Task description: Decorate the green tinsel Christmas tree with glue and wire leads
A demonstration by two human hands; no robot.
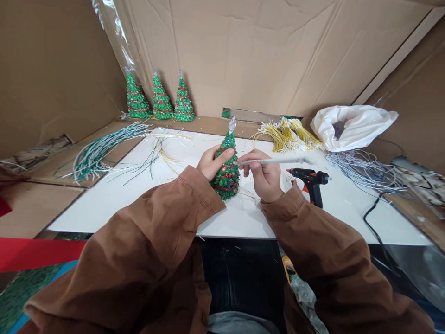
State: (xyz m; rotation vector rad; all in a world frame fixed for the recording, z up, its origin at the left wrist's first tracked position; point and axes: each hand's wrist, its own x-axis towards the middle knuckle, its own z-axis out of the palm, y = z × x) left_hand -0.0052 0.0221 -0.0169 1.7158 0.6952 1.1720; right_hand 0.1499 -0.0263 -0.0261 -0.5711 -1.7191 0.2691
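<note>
A small green Christmas tree (227, 178) with red bead garlands and a clear tip stands slightly tilted on the white board (174, 213). My left hand (212, 162) grips its upper left side, thumb across the front. In my right hand (264, 175), between thumb and fingers, is a long, thin, grey-white stick-like tool (287, 161). The tool's left end points at the tree's right side; whether it touches cannot be made out. Just right of that hand lies a black and orange glue gun (310, 182). Thin wires (248, 196) lie on the board by the tree's base.
Three similar trees (162, 99) stand at the back left by the cardboard wall (243, 60). Green and white wires (99, 150) lie left, yellow bundles (290, 134) at back right. A white plastic bag (371, 123), bluish wires (361, 169) and a black cord (370, 222) are at right.
</note>
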